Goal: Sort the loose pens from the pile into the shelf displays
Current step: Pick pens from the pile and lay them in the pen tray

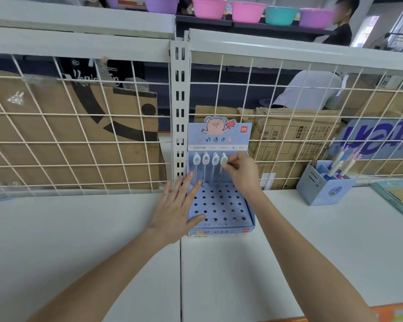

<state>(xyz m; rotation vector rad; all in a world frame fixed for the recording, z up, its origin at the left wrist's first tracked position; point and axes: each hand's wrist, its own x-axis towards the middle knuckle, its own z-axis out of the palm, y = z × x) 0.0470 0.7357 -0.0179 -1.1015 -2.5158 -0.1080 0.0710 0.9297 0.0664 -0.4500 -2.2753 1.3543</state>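
White shelf (pixel 84 228), foreground. Centre frame: blue display box (pixel 221 205); left hand (pixel 175 212) flat against its left edge, fingers spread. Right hand (pixel 241 173) fingers pinching the fourth pen (pixel 223 162) in the back row. Behind: wire grid (pixel 79 126), cardboard boxes (pixel 289 145).
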